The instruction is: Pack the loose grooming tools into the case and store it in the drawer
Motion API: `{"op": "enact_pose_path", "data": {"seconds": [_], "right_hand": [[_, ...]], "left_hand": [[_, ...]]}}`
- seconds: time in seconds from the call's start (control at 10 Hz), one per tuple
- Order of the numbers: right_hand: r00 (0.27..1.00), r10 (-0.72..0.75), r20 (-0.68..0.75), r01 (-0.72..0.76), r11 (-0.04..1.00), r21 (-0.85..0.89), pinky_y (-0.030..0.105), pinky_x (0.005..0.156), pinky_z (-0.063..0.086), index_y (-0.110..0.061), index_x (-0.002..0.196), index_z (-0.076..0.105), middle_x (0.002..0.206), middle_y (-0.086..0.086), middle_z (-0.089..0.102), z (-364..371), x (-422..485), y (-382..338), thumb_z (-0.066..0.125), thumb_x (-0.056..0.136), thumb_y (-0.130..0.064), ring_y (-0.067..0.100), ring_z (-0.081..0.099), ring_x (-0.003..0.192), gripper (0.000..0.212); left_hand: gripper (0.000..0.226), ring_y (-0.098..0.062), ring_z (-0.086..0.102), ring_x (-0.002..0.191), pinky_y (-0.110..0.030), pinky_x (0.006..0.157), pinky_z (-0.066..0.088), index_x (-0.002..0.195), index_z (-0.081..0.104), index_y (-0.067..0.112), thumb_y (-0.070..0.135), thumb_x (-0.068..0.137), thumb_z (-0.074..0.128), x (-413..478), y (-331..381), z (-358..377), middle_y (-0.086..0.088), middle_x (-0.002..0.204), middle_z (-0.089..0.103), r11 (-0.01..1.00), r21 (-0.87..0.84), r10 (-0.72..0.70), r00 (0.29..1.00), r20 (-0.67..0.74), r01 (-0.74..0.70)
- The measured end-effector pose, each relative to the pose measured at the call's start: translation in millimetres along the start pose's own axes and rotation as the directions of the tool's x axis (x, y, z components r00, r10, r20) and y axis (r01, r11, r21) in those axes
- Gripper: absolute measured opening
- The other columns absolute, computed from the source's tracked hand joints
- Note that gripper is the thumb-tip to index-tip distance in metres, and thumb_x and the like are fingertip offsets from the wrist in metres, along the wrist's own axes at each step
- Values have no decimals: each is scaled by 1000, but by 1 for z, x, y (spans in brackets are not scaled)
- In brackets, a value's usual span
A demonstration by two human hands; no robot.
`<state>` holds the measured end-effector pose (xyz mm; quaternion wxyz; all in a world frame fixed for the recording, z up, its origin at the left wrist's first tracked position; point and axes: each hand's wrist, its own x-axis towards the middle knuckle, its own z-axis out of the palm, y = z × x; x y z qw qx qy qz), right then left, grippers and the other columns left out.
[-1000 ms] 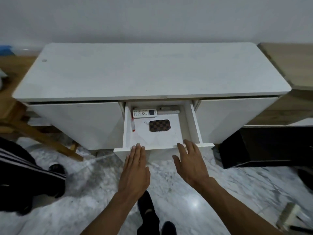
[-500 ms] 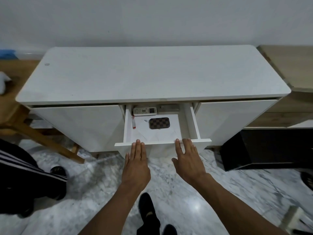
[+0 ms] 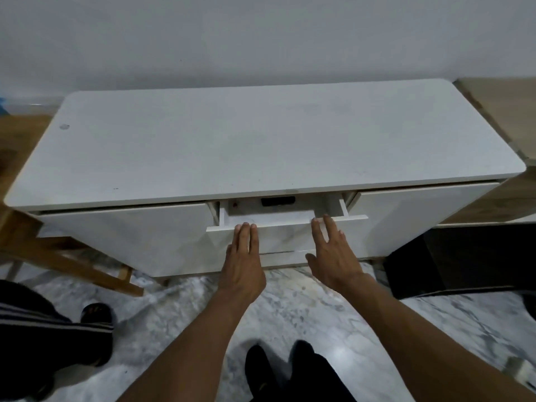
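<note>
The white middle drawer (image 3: pixel 285 233) of the low white cabinet (image 3: pixel 261 140) stands only a little way out. Inside it, just the front edge of the dark checkered grooming case (image 3: pixel 278 201) shows under the cabinet top. A small red-tipped item (image 3: pixel 235 204) lies at the drawer's left. My left hand (image 3: pixel 243 259) lies flat on the drawer front with its fingers together. My right hand (image 3: pixel 330 253) presses flat on the drawer front further right, fingers slightly spread. Neither hand holds anything.
A wooden stool leg (image 3: pixel 72 262) slants under the cabinet's left end. Another person's striped trouser leg and dark shoe (image 3: pixel 92 314) are on the marble floor at left. A black box (image 3: pixel 464 256) sits at right, beside a wooden unit (image 3: pixel 507 111).
Both hands have pushed the drawer inward. It went from well open to nearly closed, and the remote control and most of the case are now hidden under the top.
</note>
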<state>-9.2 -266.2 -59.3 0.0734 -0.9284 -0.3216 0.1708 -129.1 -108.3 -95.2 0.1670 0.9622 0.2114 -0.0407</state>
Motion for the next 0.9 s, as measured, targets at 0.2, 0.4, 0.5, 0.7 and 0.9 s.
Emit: {"op": "enact_pose_path", "data": {"seconds": [0.2,0.4,0.5,0.7,0.9], "right_hand": [[1000,-27,14,28,997,-66,42,120,6,-5,150,-4,160,15,-4,-10,46,3,41,96,-42,29,-6,148,79],[998,-52,-35,50,997,-61,47,119,17,-3,149,7,158,13,9,-15,72,7,34,94,-53,30,7,146,79],[999,-43,-27,42,997,-59,49,117,23,-2,149,10,157,14,10,-10,74,8,20,88,-63,32,10,146,87],[998,-51,40,52,998,-27,50,118,18,-6,150,2,160,8,-2,-19,72,11,32,92,-60,28,2,148,85],[999,14,-45,-5,983,186,35,101,44,-19,138,45,132,5,60,-85,54,3,46,93,-50,21,55,123,54]], "left_hand": [[89,-24,-13,150,-38,122,13,153,-10,6,29,94,52,45,-11,-12,-9,163,-9,1000,-15,-17,999,31,17],[81,-19,-10,150,-39,122,14,155,-4,12,56,99,33,67,-8,-18,-2,164,-7,986,-138,-89,996,30,92],[80,-17,-13,149,-38,121,19,155,-4,13,57,98,31,66,-6,-16,0,164,-7,982,-164,-96,995,17,97],[79,-14,-16,149,-38,121,15,155,-6,15,59,98,27,65,-3,-26,2,163,-12,978,-179,-95,992,83,108],[95,-22,25,147,-44,116,27,155,10,20,78,82,-10,39,-21,-33,-6,161,23,993,-119,23,999,-34,-27]]}}
